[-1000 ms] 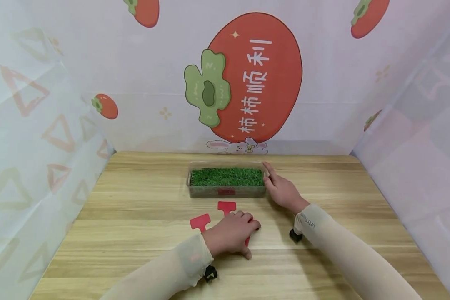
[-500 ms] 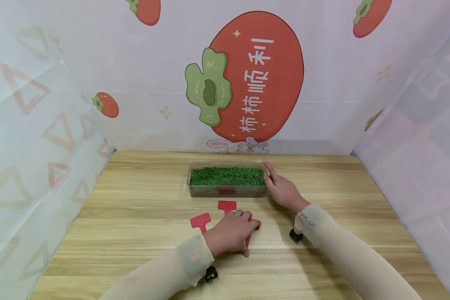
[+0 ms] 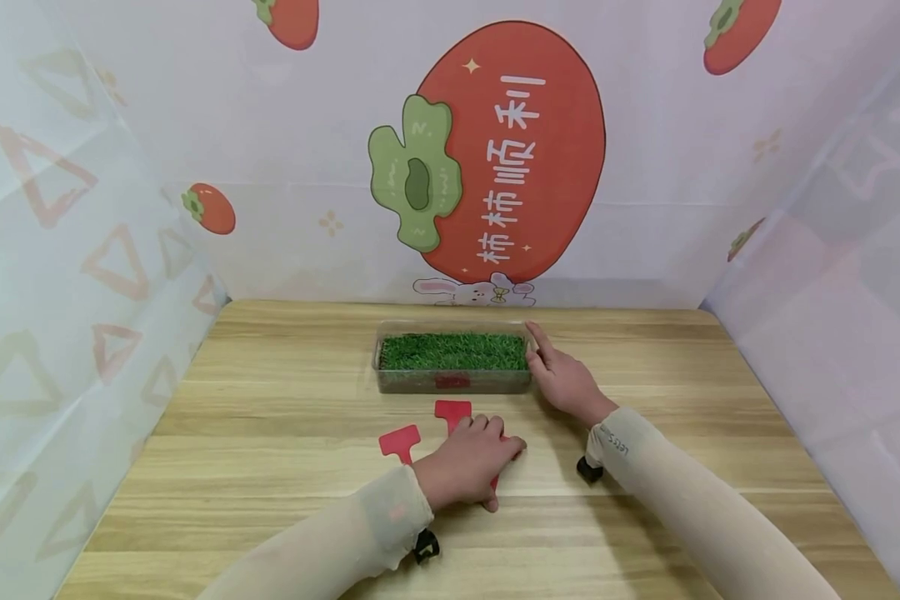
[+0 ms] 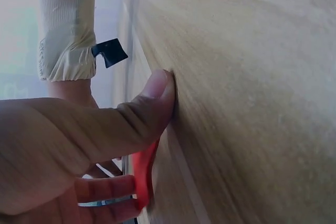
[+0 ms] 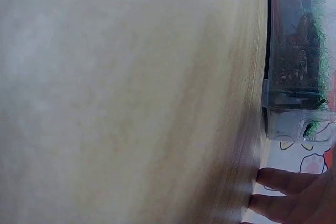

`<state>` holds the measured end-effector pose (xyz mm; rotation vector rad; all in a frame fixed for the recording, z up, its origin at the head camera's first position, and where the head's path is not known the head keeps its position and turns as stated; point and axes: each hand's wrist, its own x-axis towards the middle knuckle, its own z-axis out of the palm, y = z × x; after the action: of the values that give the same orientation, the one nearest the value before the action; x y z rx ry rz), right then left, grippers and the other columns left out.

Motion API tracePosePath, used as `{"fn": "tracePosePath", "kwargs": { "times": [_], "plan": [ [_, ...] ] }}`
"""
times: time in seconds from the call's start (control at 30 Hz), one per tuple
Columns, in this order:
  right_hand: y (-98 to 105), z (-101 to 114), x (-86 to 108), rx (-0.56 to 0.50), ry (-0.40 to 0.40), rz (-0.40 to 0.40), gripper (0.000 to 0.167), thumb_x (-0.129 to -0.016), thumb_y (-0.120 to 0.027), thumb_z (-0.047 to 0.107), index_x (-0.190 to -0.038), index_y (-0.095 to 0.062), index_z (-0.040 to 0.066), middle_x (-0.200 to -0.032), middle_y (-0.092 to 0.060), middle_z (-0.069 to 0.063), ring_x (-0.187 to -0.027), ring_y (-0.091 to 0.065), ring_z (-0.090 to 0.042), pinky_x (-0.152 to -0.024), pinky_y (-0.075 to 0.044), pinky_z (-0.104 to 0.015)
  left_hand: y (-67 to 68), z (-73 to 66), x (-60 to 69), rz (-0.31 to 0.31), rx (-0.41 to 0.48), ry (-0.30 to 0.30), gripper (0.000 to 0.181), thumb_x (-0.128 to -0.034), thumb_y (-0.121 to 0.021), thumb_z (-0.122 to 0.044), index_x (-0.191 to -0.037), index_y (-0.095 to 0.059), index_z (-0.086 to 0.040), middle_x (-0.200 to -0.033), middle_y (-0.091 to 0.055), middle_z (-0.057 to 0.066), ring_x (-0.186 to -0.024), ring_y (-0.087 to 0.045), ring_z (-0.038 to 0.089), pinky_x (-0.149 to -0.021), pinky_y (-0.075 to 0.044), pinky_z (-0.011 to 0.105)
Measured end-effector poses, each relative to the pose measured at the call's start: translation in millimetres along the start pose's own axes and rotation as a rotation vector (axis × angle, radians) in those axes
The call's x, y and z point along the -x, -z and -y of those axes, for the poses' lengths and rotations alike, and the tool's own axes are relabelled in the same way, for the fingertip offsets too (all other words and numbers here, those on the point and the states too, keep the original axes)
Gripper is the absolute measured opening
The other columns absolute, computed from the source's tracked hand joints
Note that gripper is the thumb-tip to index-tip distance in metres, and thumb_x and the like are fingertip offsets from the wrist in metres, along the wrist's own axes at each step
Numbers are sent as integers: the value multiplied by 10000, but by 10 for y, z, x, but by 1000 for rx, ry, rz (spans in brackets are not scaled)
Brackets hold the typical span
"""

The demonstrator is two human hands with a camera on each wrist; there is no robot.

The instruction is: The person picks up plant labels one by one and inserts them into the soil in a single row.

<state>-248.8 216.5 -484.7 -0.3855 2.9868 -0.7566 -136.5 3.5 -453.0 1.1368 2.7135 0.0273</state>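
Note:
Over the table my left hand [image 3: 468,462] bends its fingers round a red T-shaped plant label [image 4: 143,171], thumb on one side and fingertips on its head. Most of that label is hidden beneath the hand. Two more red T-shaped labels, one at the left [image 3: 400,442] and one nearer the box [image 3: 452,411], lie flat, their stems partly covered by the hand. At the back stands a clear plastic box [image 3: 412,383] filled with green artificial grass [image 3: 453,352]. My right hand [image 3: 567,383] touches the box's right end with outstretched index finger and thumb.
The wooden table [image 3: 270,400] meets a printed cloth backdrop [image 3: 307,167] close behind the box, with cloth walls at left and right. Each sleeve carries a small black wrist mount, such as the left one [image 3: 426,546]. A red patch shows on the box's front wall.
My left hand has shifted very slightly, its thumb drawn in a little toward the label. The right hand and the box have stayed in place.

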Motion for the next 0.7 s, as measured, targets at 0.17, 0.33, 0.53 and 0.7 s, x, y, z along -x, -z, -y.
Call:
{"fn": "tracePosePath", "kwargs": {
  "times": [0.17, 0.33, 0.53, 0.7],
  "plan": [
    [-8, 0, -8, 2, -2, -11, 582, -1085, -275, 449, -1624, -108, 308, -665, -498, -59, -532, -450, -205, -495, -374, -354, -26, 13, -30, -19, -20, 29, 1042, -616, -917, -553, -1482, -463, -194, -1158, -506, 15, -1034, -461, 196, -834, -395, 313],
    [-12, -1, -15, 9, -4, -9, 584, -1082, -256, 469, -1622, -80, 333, -662, -495, -62, -526, -445, -209, -484, -369, -354, -67, 39, -44, -41, 2, 35, 985, -646, -908, -537, -1464, -487, -185, -1145, -479, 9, -1012, -453, 189, -855, -412, 305],
    [-13, 5, -8, 4, -5, 0, 584, -1084, -249, 464, -1624, -72, 328, -661, -499, -66, -538, -466, -213, -503, -380, -358, -59, 75, -33, -97, 89, 4, 734, -780, -861, -391, -1418, -546, -209, -1147, -508, 6, -944, -481, 154, -756, -463, 241],
    [-3, 19, 7, -1, -7, 0, 586, -1085, -264, 453, -1625, -85, 314, -680, -504, -70, -566, -492, -215, -508, -385, -357, 10, 96, 15, -167, 78, -39, 413, -906, -751, -214, -1305, -647, -233, -1031, -562, -14, -871, -517, 130, -717, -463, 200]
  ]
}}
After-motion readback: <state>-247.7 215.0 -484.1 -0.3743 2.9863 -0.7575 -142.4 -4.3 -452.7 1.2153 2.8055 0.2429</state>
